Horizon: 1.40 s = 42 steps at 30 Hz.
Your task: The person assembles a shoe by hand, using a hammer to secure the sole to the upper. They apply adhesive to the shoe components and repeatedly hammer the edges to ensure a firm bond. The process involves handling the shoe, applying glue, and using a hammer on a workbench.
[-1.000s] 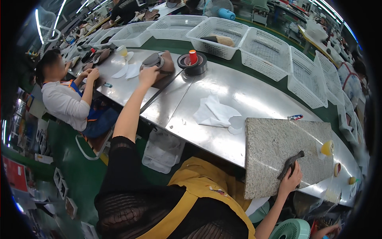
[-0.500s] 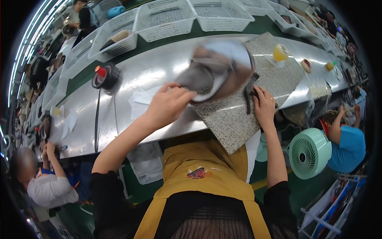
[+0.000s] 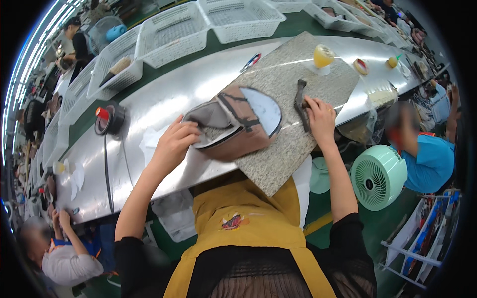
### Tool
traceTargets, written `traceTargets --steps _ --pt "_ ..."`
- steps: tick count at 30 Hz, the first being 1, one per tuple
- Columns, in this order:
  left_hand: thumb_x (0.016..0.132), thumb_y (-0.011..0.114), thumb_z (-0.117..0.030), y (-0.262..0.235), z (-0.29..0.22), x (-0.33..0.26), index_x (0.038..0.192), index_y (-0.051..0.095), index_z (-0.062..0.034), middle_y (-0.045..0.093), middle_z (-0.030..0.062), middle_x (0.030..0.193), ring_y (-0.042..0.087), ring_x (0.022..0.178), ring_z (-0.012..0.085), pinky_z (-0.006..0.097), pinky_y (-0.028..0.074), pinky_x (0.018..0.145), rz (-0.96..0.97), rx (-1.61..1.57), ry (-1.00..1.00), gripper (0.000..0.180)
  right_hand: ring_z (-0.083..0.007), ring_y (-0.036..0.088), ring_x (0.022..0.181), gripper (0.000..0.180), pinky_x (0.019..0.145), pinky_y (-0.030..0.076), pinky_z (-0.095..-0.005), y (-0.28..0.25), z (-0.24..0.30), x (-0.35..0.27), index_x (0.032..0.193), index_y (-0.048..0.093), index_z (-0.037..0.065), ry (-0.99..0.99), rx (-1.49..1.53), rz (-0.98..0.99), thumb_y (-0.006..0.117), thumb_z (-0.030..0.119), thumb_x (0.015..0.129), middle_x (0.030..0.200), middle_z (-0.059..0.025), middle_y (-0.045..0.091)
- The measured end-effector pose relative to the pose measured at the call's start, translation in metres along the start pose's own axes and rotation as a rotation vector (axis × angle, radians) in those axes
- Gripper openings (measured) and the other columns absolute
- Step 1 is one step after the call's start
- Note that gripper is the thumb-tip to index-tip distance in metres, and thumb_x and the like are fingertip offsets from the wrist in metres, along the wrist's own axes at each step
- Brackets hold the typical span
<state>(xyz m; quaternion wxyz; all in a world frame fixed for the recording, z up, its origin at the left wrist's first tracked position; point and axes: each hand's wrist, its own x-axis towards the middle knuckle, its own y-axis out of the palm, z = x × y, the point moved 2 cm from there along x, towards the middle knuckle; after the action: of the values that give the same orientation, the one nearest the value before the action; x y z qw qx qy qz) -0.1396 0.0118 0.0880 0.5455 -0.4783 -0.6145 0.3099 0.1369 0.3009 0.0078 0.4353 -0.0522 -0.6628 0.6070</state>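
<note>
My left hand [image 3: 175, 140] pinches the open rim of a brown bag [image 3: 233, 148], still part sewn-looking, with a grey lining and a pale rounded panel at its far end. The bag lies tilted on its side, partly over a speckled stone slab [image 3: 283, 161] and partly over the metal tabletop. To the right of it, my right hand [image 3: 322, 119] is closed on a dark hammer [image 3: 301, 107], its long curved head standing out past my fingers above the slab. The hammer's handle is mostly hidden by my hand.
A yellow glue pot [image 3: 323, 56] and a tape roll [image 3: 361, 66] are at the slab's far right. A black round holder with a red top [image 3: 103, 113] stands left. White baskets [image 3: 171, 37] line the back. A green fan [image 3: 378, 178] and a blue-shirted person [image 3: 430, 161] are right.
The bag, blurred and lifted before, has come down nearer and left, with my left hand on its rim. The hammer stays in my right hand. The whole view has shifted.
</note>
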Motion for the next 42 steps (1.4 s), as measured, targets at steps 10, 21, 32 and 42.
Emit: traceTargets --steps 10,21,32,42 --pt "0.07 0.06 0.0 -0.022 0.044 0.076 0.087 0.062 -0.0079 0.063 0.0054 0.108 0.054 0.116 0.0281 0.045 0.046 0.098 0.115 0.164 0.359 0.019 -0.0268 0.053 0.102 0.035 0.091 0.04 -0.0409 -0.016 -0.017 0.003 0.117 0.061 0.018 -0.016 0.052 0.113 0.065 0.016 0.082 0.104 -0.0062 0.058" --pt "0.08 0.05 0.001 0.108 0.001 0.291 0.116 0.056 -0.0052 0.057 0.0095 0.12 0.054 0.114 0.0247 0.036 0.045 0.094 0.273 0.083 0.402 0.037 -0.036 0.049 0.115 0.049 0.095 0.041 -0.046 -0.042 -0.059 0.104 0.127 0.051 0.011 0.044 0.283 0.005 0.065 0.03 0.084 0.126 -0.0155 0.05" --pt "0.08 0.054 -0.01 0.216 -0.022 0.337 0.11 0.052 -0.003 0.056 0.0082 0.104 0.057 0.1 0.0229 0.035 0.051 0.079 0.297 0.26 0.354 0.03 -0.0358 0.054 0.113 0.072 0.092 0.047 -0.0452 0.026 -0.129 0.181 0.135 0.042 0.014 0.241 0.213 0.265 0.067 0.052 0.078 0.129 -0.0217 0.047" --pt "0.079 0.053 -0.004 0.194 -0.01 0.341 0.124 0.049 -0.0086 0.05 0.0107 0.13 0.054 0.114 0.0275 0.038 0.053 0.08 0.466 0.264 0.27 0.045 -0.0324 0.051 0.118 0.054 0.101 0.045 -0.0414 -0.053 -0.144 0.101 0.133 0.04 0.0 0.764 1.82 -0.237 0.051 0.037 0.095 0.127 -0.0188 0.05"
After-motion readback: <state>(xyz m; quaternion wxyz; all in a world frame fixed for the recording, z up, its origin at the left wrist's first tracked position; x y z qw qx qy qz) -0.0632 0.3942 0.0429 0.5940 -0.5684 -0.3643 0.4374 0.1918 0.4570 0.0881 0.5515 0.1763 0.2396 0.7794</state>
